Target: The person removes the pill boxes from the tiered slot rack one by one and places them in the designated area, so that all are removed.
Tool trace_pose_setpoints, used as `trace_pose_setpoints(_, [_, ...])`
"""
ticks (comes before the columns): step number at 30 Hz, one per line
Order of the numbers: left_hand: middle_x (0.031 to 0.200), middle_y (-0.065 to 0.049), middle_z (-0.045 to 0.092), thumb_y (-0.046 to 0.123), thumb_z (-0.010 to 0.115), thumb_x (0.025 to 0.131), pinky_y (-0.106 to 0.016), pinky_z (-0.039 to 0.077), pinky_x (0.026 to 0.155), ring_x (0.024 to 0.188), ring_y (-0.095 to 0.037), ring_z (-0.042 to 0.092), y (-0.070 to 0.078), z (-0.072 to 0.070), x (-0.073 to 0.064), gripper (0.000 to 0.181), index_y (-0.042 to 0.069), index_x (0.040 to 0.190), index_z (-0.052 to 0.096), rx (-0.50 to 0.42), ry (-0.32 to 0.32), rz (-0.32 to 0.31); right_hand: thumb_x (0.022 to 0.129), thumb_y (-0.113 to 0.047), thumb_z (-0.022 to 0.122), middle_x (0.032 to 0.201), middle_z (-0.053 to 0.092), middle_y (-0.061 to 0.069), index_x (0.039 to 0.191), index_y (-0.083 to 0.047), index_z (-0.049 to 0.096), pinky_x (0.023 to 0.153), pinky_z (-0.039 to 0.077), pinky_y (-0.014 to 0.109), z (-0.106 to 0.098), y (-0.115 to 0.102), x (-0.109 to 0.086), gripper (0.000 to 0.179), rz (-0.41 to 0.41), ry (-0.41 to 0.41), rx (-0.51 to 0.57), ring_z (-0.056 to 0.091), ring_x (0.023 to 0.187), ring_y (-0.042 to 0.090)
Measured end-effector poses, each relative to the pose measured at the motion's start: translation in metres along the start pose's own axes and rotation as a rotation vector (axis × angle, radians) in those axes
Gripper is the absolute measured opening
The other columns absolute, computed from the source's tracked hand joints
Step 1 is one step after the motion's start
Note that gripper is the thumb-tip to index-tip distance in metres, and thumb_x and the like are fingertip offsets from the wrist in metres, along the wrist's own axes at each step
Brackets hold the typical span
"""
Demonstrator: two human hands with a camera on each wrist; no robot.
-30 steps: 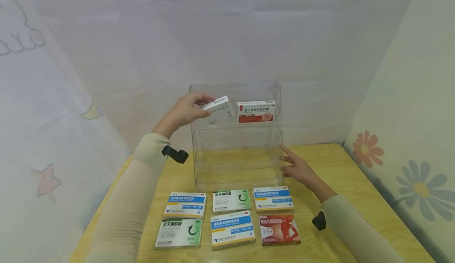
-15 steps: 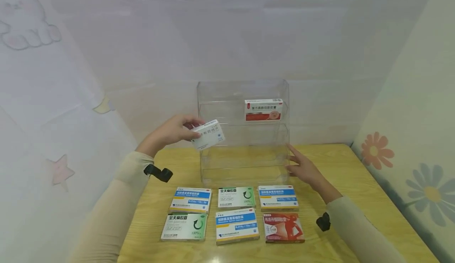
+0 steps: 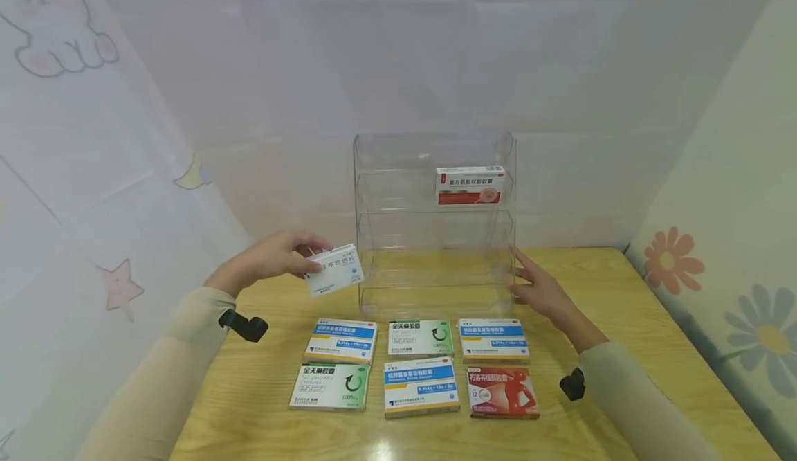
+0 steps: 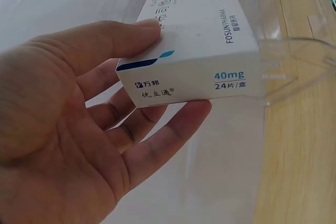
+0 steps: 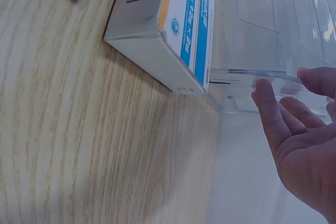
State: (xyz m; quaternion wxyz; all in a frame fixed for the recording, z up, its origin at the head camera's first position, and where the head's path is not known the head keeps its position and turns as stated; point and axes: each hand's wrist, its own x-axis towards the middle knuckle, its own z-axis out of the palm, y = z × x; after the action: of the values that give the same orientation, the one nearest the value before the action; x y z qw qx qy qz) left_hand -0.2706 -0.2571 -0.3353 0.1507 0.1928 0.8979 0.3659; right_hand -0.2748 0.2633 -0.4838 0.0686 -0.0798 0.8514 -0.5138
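My left hand [image 3: 274,259] pinches a white medicine box [image 3: 334,271] between thumb and fingers, in the air in front of the lower left side of a clear acrylic display rack [image 3: 429,229]. In the left wrist view the thumb lies on the box's [image 4: 210,30] printed face and the fingertips are under its end panel. My right hand [image 3: 543,295] rests with extended fingers against the rack's right side, low down; the right wrist view shows the fingertips at its clear side wall [image 5: 247,77]. A red-and-white medicine box [image 3: 470,186] stands in an upper tier, on the right.
Before the rack, medicine boxes lie in two rows on the wooden table [image 3: 598,378]: blue-and-white ones [image 3: 421,386], green-and-white ones [image 3: 330,386] and a red one [image 3: 503,393]. Fabric walls stand behind and at both sides.
My left hand has brought the white box out of the rack's upper left tier, down and to the left. The right hand stays at the rack's side. The head view has shifted slightly.
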Motion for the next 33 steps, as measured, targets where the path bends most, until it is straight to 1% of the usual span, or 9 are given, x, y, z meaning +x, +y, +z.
trace_pose_setpoints(5, [0.119,-0.016,0.064,0.02,0.076,0.092,-0.04,0.06,0.082,0.102,-0.026,0.067,-0.028,-0.006,-0.011,0.05,0.006,0.137,0.06,-0.049,-0.063,-0.044,0.103,-0.015,0.06,0.16,0.03,0.027,0.162,-0.043,0.006,0.092,0.057,0.046,0.001,0.004,-0.001,0.084,0.01,-0.001,0.008,0.053,0.13,0.047])
trace_pose_setpoints(10, [0.127,-0.019,0.061,0.018,0.075,0.092,-0.047,0.059,0.085,0.102,-0.028,0.068,-0.059,-0.013,-0.019,0.052,0.001,0.138,0.056,-0.121,-0.133,-0.098,0.103,-0.013,0.059,0.16,0.031,0.026,0.161,-0.045,0.008,0.092,0.057,0.047,0.003,0.006,-0.001,0.084,0.019,0.001,0.024,0.054,0.13,0.045])
trace_pose_setpoints(11, [0.128,-0.019,0.06,0.018,0.075,0.093,-0.047,0.059,0.085,0.103,-0.028,0.068,-0.065,-0.014,-0.021,0.053,0.0,0.138,0.055,-0.131,-0.142,-0.111,0.103,-0.013,0.059,0.16,0.03,0.027,0.161,-0.044,0.007,0.092,0.057,0.047,0.003,0.006,0.0,0.084,0.012,-0.005,0.021,0.054,0.13,0.046])
trace_pose_setpoints(14, [0.131,-0.02,0.059,0.019,0.074,0.093,-0.047,0.059,0.086,0.104,-0.029,0.068,-0.085,-0.016,-0.026,0.054,-0.001,0.14,0.054,-0.159,-0.164,-0.149,0.103,-0.013,0.059,0.16,0.03,0.027,0.161,-0.043,0.006,0.093,0.057,0.047,0.005,0.005,0.001,0.084,0.013,-0.008,0.016,0.055,0.129,0.044])
trace_pose_setpoints(17, [0.132,-0.018,0.058,0.019,0.074,0.093,-0.046,0.059,0.087,0.106,-0.028,0.067,-0.103,-0.017,-0.031,0.054,0.001,0.14,0.054,-0.185,-0.18,-0.194,0.103,-0.014,0.059,0.16,0.031,0.027,0.162,-0.042,0.005,0.092,0.057,0.047,0.005,0.005,0.001,0.084,0.013,-0.01,-0.002,0.056,0.128,0.044])
trace_pose_setpoints(21, [0.134,-0.018,0.056,0.018,0.074,0.093,-0.047,0.058,0.088,0.108,-0.028,0.066,-0.125,-0.016,-0.036,0.055,0.0,0.141,0.053,-0.229,-0.195,-0.232,0.103,-0.015,0.06,0.16,0.031,0.027,0.162,-0.042,0.006,0.093,0.057,0.047,0.005,0.006,0.001,0.084,0.02,-0.008,0.004,0.054,0.13,0.046])
trace_pose_setpoints(26, [0.134,-0.018,0.058,0.018,0.075,0.093,-0.049,0.057,0.09,0.11,-0.027,0.064,-0.146,-0.012,-0.038,0.054,0.0,0.14,0.055,-0.273,-0.2,-0.28,0.103,-0.013,0.058,0.16,0.029,0.028,0.162,-0.042,0.005,0.093,0.057,0.047,0.004,0.007,0.0,0.084,0.02,-0.009,0.007,0.052,0.131,0.047])
trace_pose_setpoints(30, [0.132,-0.015,0.06,0.019,0.075,0.092,-0.049,0.056,0.09,0.111,-0.027,0.063,-0.157,-0.007,-0.038,0.05,0.003,0.137,0.058,-0.272,-0.189,-0.325,0.103,-0.014,0.058,0.16,0.03,0.027,0.162,-0.041,0.005,0.093,0.057,0.047,0.002,0.006,-0.002,0.084,0.016,-0.008,-0.004,0.053,0.13,0.046])
trace_pose_setpoints(33, [0.131,-0.013,0.062,0.018,0.074,0.092,-0.049,0.056,0.089,0.111,-0.026,0.062,-0.166,-0.003,-0.036,0.048,0.003,0.135,0.06,-0.267,-0.194,-0.342,0.103,-0.015,0.059,0.16,0.031,0.027,0.162,-0.04,0.006,0.093,0.057,0.047,0.001,0.005,-0.002,0.083,0.019,-0.004,-0.008,0.055,0.129,0.045])
